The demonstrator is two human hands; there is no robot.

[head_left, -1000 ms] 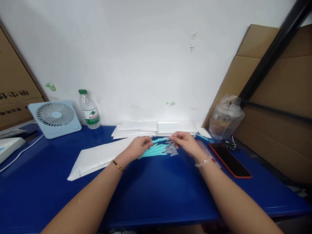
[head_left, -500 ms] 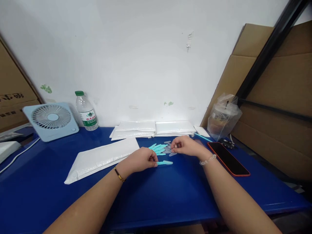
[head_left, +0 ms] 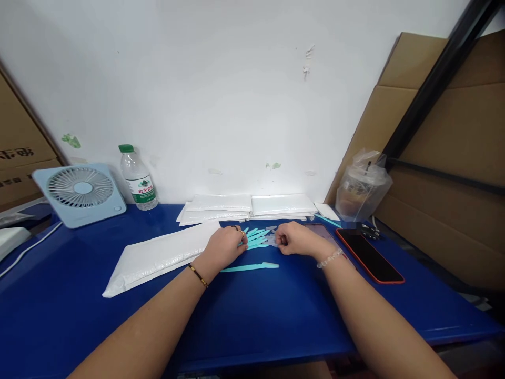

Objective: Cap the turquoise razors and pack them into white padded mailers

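Several turquoise eyebrow razors (head_left: 257, 237) lie in a loose pile on the blue tabletop, their clear blade covers (head_left: 271, 239) pointing right. At the pile's left end, my left hand (head_left: 226, 246) has its fingers closed on the handle end of a razor; the fingertips are partly hidden. My right hand (head_left: 295, 239) is curled closed beside the clear covers, and whatever it pinches is hidden. Nearer to me, apart from the pile, a single turquoise eyebrow razor (head_left: 250, 267) lies crosswise on the table with its cover end to the right.
A padded white mailer (head_left: 165, 255) lies to the left; more white mailers (head_left: 221, 205) are stacked by the wall. On the right are an orange-edged phone (head_left: 371, 255) and a bagged drink cup (head_left: 361, 189). A blue fan (head_left: 82, 192) and water bottle (head_left: 138, 179) stand back left.
My left hand has let go of the single razor, which now lies on the table, and has moved up and left to the pile. My right hand's fingers have curled in more.
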